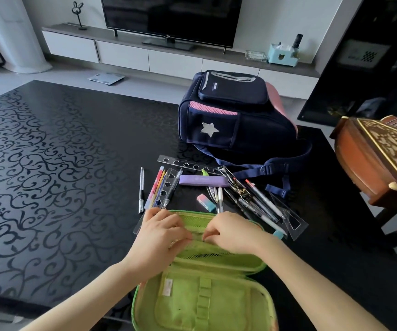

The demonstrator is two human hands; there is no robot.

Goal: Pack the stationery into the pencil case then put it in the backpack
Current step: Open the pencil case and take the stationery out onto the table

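Both hands [166, 231] [233, 231] pinch the case [204, 304] divider (fingers narrow); pens [219, 199] lie just beyond, pointing away, right hand nearer.

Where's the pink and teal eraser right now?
The eraser lies on the black table at centre frame, just beyond the open green pencil case, between the shape-stencil ruler and a white pen.

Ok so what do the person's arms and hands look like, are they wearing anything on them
Both forearms are bare as far as the picture shows: no sleeves, gloves, watch or bracelet in view. The left hand has a small gold-coloured ring on one of its fingers. The right hand shows no jewellery.
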